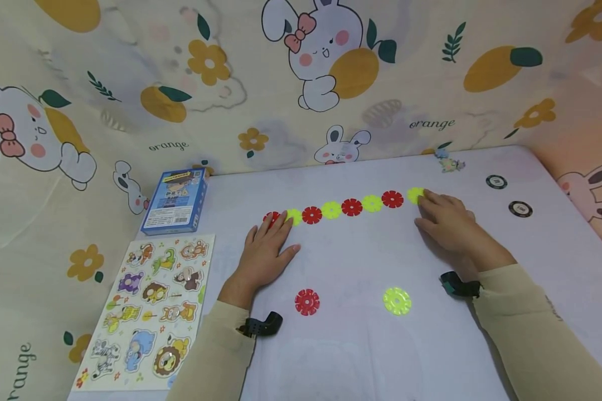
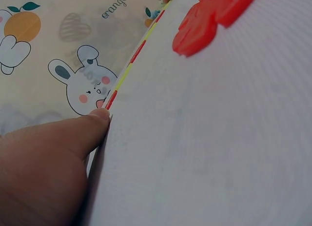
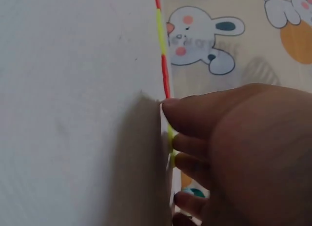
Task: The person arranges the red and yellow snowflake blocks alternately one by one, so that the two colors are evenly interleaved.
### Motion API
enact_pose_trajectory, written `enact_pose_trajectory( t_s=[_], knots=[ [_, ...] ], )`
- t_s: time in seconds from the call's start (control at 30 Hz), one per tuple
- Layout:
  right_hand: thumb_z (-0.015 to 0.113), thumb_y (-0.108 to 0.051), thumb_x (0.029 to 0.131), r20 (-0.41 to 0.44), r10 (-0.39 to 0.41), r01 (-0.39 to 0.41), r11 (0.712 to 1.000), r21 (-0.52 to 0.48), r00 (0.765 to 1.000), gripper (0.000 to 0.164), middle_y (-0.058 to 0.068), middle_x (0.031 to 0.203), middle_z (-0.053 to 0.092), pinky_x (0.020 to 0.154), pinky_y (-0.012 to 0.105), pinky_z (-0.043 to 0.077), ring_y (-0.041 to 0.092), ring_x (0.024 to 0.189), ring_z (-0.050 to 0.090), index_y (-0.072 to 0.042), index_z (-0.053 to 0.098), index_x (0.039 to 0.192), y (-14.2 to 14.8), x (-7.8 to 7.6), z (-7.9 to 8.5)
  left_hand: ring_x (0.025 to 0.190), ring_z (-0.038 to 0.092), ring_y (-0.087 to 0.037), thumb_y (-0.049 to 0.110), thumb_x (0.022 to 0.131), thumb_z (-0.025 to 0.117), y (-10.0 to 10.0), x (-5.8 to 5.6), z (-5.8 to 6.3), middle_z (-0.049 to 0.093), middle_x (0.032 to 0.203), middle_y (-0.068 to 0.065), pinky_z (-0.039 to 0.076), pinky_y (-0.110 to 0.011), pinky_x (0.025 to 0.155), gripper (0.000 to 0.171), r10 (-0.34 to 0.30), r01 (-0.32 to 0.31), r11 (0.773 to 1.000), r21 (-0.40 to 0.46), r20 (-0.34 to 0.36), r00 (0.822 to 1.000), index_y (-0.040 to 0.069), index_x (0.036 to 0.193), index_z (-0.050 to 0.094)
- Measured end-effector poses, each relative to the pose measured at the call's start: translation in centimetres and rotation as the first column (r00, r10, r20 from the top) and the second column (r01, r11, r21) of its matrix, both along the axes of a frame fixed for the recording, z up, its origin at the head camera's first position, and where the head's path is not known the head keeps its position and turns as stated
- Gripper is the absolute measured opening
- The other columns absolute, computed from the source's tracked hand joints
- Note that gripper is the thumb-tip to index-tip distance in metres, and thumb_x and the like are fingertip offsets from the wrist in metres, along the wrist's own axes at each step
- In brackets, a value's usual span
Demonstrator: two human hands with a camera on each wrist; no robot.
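A row of red and yellow-green flower-edged discs, alternating in colour, crosses the white table. My left hand lies with fingers extended over the left end, its fingertips on a partly covered red disc and at the edge of a yellow-green disc. At the right end, my right hand touches the last yellow-green disc with its fingertips. A small gap separates that disc from the neighbouring red disc. Nearer to me lie a loose red disc and a loose yellow-green disc.
On the left are a blue box and a white sheet of animal pictures. Two black-and-white round chips lie at the right, and a small pale figure sits by the back edge. A printed cloth hangs behind.
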State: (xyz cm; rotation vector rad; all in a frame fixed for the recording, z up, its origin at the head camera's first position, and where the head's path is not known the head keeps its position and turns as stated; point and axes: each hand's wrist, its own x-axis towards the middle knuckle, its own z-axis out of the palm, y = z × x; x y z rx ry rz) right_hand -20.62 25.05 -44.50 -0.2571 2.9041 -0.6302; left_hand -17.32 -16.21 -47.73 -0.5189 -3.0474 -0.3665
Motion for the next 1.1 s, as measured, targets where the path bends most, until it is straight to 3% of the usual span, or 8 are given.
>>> enact_pose_trajectory(
  t_s=[0.17,0.43,0.77,1.1],
  knots=[
    [0.046,-0.041,0.099,-0.03,0.009,-0.008,0.999,0.04,1.0,0.063,0.016,0.157,0.011,0.088,0.069,0.015,0.049,0.136,0.005,-0.013,0.026,0.152,-0.3,0.2,-0.8,0.144,0.005,-0.024,0.058,0.093,0.045,0.0,0.0,0.1,0.017,0.158,0.006,0.007,-0.055,0.11,0.071,-0.002,0.002,1.0,0.008,-0.003,1.0,0.026,0.153,0.027],
    [0.044,-0.048,0.097,-0.072,0.008,-0.006,0.999,0.033,0.997,0.066,0.017,0.157,0.009,0.087,0.07,0.011,0.048,0.137,0.0,-0.017,0.026,0.153,-0.5,0.2,-1.7,0.144,0.006,-0.024,0.059,0.093,0.045,0.0,0.1,-0.1,0.018,0.158,0.005,0.007,-0.055,0.11,0.071,-0.001,0.001,1.0,0.016,-0.006,1.0,0.025,0.152,0.028],
    [0.055,-0.042,0.094,-0.074,-0.012,0.016,0.999,0.047,0.997,0.062,0.023,0.15,0.021,0.087,0.07,0.016,0.051,0.132,0.011,-0.013,0.04,0.147,-1.0,0.3,-0.6,0.144,0.006,-0.024,0.059,0.092,0.044,-0.1,0.0,-0.3,0.017,0.158,0.006,0.007,-0.056,0.11,0.071,-0.001,0.001,1.0,0.005,-0.004,1.0,0.026,0.153,0.026],
    [0.058,-0.05,0.091,-0.028,-0.014,0.015,0.998,0.056,1.0,0.071,0.021,0.154,0.017,0.091,0.072,0.014,0.048,0.137,0.007,-0.011,0.04,0.147,-1.0,0.3,-0.2,0.144,0.003,-0.022,0.062,0.092,0.043,-0.1,-0.1,-0.3,0.014,0.158,0.007,0.005,-0.055,0.11,0.073,0.002,-0.002,1.0,-0.001,0.005,1.0,0.027,0.153,0.024]
  ],
)
